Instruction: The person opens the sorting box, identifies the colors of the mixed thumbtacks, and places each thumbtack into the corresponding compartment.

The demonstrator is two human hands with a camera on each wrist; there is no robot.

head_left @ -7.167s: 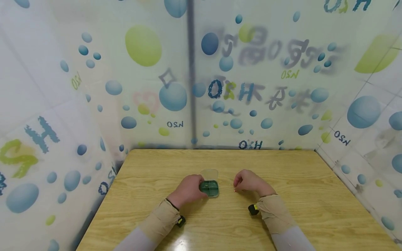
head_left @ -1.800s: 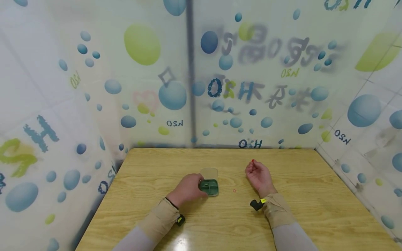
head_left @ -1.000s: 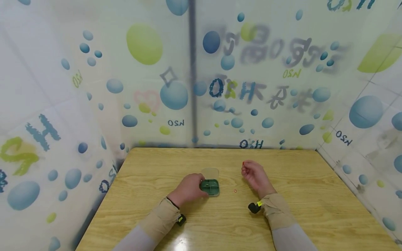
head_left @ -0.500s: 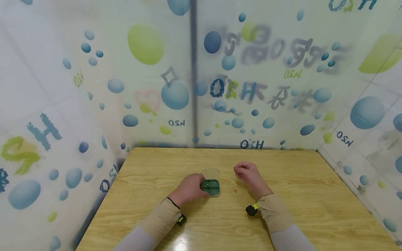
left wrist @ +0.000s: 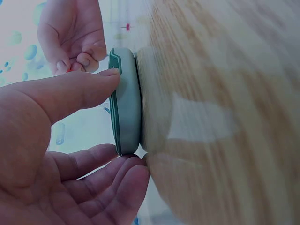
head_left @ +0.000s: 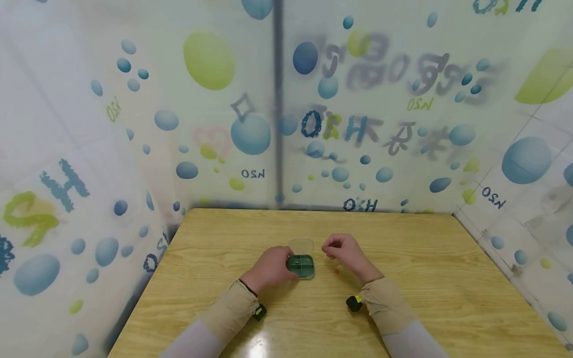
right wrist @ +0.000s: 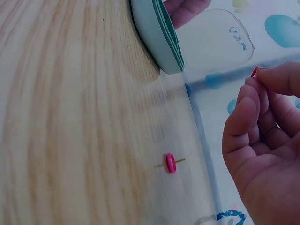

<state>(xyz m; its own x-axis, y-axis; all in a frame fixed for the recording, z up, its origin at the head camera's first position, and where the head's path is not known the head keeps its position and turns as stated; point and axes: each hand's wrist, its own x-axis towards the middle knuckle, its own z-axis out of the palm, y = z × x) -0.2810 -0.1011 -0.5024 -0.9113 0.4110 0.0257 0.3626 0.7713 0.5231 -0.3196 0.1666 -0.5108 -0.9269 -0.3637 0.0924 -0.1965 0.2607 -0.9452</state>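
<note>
My left hand [head_left: 270,269] grips the left side of a small green compartment box [head_left: 307,271], thumb at its near edge and fingers at its far edge. The box sits on the table with its clear lid [head_left: 302,245] swung open to the back. My right hand [head_left: 347,252] is raised just right of the box. Between its thumb and forefinger it pinches a small red stud earring [right wrist: 255,71], mostly covered by the fingertips. A second red stud earring [right wrist: 171,163], a disc with a thin metal post, lies on the table below the right hand.
The wooden table [head_left: 215,228] reaches back to a patterned curtain [head_left: 201,149]. Dividers [head_left: 301,266] split the box into several compartments, and a small item shows in the back left one. Dark wrist cameras hang beneath both wrists.
My right hand has lifted a red earring from the table, turned palm up, then rolled back over and moved left toward the box. The left hand keeps its hold on the box.
</note>
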